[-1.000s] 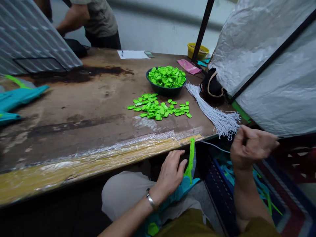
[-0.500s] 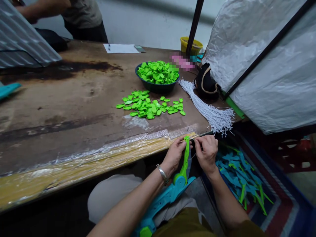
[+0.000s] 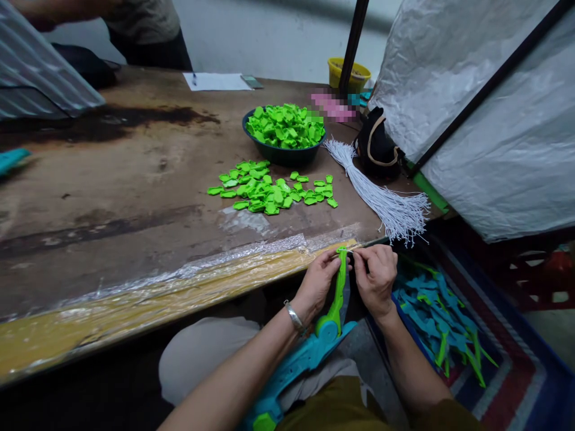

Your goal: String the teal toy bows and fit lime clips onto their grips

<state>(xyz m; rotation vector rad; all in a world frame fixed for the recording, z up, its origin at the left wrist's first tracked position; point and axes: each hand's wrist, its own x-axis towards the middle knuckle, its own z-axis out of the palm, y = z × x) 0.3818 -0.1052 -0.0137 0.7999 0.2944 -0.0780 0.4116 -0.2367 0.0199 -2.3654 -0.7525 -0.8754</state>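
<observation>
My left hand (image 3: 318, 284) steadies the green-and-teal toy (image 3: 335, 299) upright at the tabletop (image 3: 135, 179) edge, so my right hand (image 3: 375, 276) can pinch a white string (image 3: 357, 251) at its tip.

The right hand (image 3: 376, 276) came in from out by the string bundle (image 3: 381, 197) and met the left hand (image 3: 318, 284) at the tip of the green arm (image 3: 338, 287). The left climbed from the toy's base to that tip. Both hands pinched there, the string between them.
</observation>
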